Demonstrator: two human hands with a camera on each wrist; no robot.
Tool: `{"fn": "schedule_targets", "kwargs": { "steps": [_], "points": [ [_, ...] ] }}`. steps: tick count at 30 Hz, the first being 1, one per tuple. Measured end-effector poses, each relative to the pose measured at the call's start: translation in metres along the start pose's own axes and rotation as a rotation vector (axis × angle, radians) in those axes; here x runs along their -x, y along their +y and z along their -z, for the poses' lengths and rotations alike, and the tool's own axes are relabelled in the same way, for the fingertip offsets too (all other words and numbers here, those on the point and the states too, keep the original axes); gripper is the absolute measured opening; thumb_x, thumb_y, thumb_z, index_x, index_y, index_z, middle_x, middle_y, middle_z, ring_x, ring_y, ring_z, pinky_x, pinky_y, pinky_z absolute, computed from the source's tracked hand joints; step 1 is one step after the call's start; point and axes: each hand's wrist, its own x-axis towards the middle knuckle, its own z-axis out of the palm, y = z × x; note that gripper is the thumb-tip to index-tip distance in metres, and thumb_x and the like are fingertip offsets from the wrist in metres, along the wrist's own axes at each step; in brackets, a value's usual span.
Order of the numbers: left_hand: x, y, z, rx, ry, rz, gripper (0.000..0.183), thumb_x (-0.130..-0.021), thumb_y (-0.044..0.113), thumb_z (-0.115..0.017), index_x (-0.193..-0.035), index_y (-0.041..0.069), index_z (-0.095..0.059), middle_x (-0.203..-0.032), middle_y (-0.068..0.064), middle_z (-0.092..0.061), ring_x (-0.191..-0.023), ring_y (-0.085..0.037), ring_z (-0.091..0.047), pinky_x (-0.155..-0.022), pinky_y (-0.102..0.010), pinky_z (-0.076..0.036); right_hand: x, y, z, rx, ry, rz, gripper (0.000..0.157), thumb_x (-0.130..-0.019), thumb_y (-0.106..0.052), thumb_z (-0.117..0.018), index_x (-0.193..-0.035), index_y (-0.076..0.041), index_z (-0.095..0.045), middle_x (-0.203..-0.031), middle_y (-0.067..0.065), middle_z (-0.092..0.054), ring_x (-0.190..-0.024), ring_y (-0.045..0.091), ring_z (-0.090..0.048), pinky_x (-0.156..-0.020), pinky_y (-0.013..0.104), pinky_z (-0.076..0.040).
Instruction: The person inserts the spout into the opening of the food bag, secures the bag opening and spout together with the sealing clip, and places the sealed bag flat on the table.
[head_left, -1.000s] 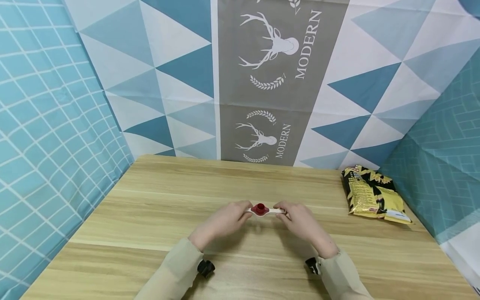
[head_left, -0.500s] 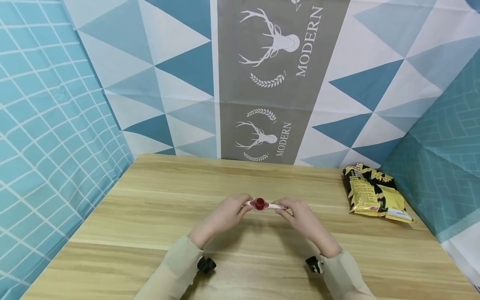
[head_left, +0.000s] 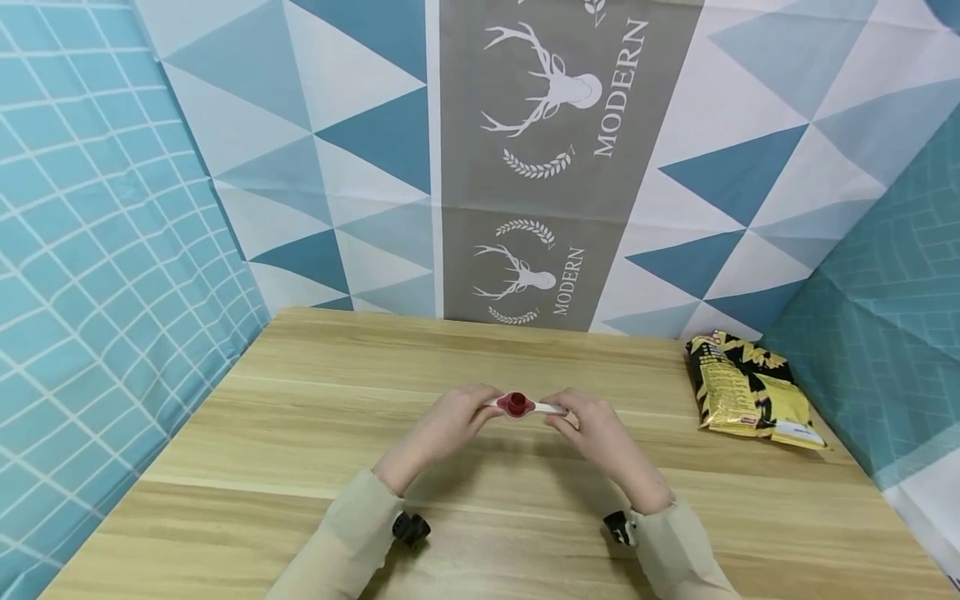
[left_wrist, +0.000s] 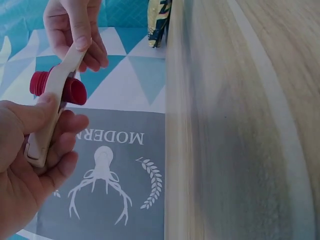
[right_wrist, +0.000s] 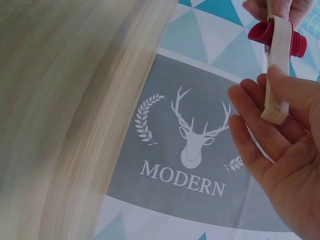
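Pale bar — long axis left-right; red tube crosswise, threaded end up.

The head view looks from above and behind the grip, forward and down, far enough back to take in both sleeves, the table and the wall. The left wrist view sits low and close at the left hand, facing past the grip to the wall, turned sideways so the table fills its right. The right wrist view, equally close at the right hand, is turned oppositely, table at left. All three share the bar; head and left wrist share the bag.
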Motion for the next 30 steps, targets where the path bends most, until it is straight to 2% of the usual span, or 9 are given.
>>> {"fn": "schedule_targets", "kwargs": {
  "steps": [4, 12, 15, 23, 30],
  "points": [
    [-0.0005, -0.0016, -0.0029, 0.002, 0.008, -0.016, 0.025, -0.085, 0.031, -0.047, -0.099, 0.015, -0.06, -0.095, 0.004, -0.06, -0.089, -0.007, -0.055, -0.077, -0.022, -0.045, -0.0004, 0.0004, -0.0026, 0.009, 0.012, 0.023, 0.013, -0.074, -0.018, -0.065, -0.086, -0.013, -0.063, -0.082, -0.004, -0.061, -0.072, 0.004, -0.055, -0.061, 0.023, -0.047],
    [0.0, -0.0016, -0.0019, 0.033, 0.034, -0.011, 0.027, -0.085, 0.032, -0.047, -0.101, 0.014, -0.06, -0.098, 0.003, -0.061, -0.091, -0.008, -0.056, -0.078, -0.023, -0.044, 0.0014, -0.0003, 0.0013, -0.042, 0.068, 0.048, 0.017, -0.073, -0.015, -0.065, -0.089, -0.011, -0.065, -0.08, -0.006, -0.061, -0.062, 0.001, -0.05, -0.053, 0.023, -0.045],
    [0.0, -0.0019, -0.0016, 0.03, 0.036, 0.0, 0.028, -0.085, 0.032, -0.047, -0.101, 0.013, -0.06, -0.098, 0.002, -0.061, -0.091, -0.008, -0.056, -0.078, -0.023, -0.045, 0.0012, -0.0003, 0.0018, -0.036, 0.084, 0.067, 0.017, -0.075, -0.014, -0.064, -0.091, -0.011, -0.064, -0.08, -0.005, -0.061, -0.06, 0.001, -0.046, -0.051, 0.024, -0.044],
    [-0.0015, 0.0017, -0.0022, 0.009, 0.025, 0.022, 0.029, -0.086, 0.032, -0.045, -0.101, 0.012, -0.059, -0.098, 0.001, -0.061, -0.09, -0.01, -0.056, -0.078, -0.024, -0.045, 0.0004, 0.0009, -0.0002, 0.012, 0.105, 0.077, 0.015, -0.075, -0.012, -0.064, -0.09, -0.011, -0.063, -0.082, -0.004, -0.061, -0.065, 0.002, -0.051, -0.055, 0.024, -0.045],
    [-0.0032, 0.0064, -0.0035, -0.006, 0.085, 0.034, 0.026, -0.086, 0.029, -0.047, -0.097, 0.011, -0.061, -0.092, 0.0, -0.063, -0.082, -0.009, -0.058, -0.071, -0.021, -0.047, -0.0004, 0.0011, -0.0014, 0.019, 0.154, 0.054, 0.017, -0.075, -0.011, -0.064, -0.091, -0.009, -0.063, -0.083, 0.001, -0.063, -0.067, 0.005, -0.054, -0.056, 0.028, -0.047]
  ]
}}
